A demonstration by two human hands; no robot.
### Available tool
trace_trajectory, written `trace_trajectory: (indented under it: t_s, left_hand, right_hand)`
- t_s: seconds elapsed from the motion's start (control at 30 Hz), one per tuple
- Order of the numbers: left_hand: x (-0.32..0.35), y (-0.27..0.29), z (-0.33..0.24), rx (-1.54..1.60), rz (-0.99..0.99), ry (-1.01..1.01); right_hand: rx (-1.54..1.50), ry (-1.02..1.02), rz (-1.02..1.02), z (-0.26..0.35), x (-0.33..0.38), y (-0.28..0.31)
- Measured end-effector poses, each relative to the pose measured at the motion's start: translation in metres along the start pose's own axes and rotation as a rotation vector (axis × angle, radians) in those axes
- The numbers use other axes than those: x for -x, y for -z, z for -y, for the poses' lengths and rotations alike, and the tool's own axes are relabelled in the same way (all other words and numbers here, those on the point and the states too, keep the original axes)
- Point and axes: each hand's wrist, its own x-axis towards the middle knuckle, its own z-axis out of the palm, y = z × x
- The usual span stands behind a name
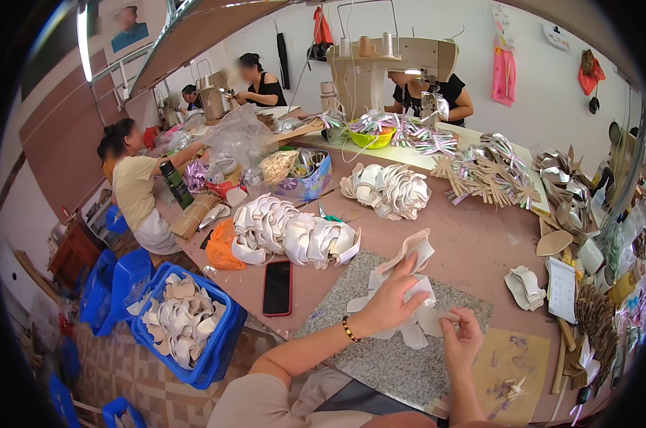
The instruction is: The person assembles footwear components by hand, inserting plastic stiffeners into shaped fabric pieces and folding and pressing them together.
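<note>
My left hand [389,305], with a beaded bracelet at the wrist, is over a speckled grey stone slab [351,285]. Its fingers are bent on a curved cream shoe-upper piece [414,250] that stands up past the fingertips. My right hand [463,334] pinches the edge of a thin whitish piece [431,322] between thumb and finger. Several more whitish pieces [414,335] lie spread on the slab under and around my left hand; that hand partly hides them.
Bundles of curved white pieces [323,239] and another bundle [387,191] lie beyond the slab. A phone [277,288] is at the table's left edge, above a blue crate [226,335] of pieces. Right are brown card [512,364] and a notepad [561,289]. Co-workers [134,178] sit farther off.
</note>
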Motion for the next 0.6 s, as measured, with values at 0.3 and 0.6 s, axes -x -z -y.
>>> trace_trajectory:
  t_s: [0.3, 0.6]
  left_hand:
    - [-0.002, -0.008, 0.013, -0.130, 0.122, 0.002]
    - [-0.020, -0.009, 0.071, -0.117, 0.042, 0.148]
  right_hand:
    - [0.505, 0.476, 0.272, 0.007, 0.011, -0.005]
    - [0.196, 0.596, 0.696, 0.040, 0.039, -0.031]
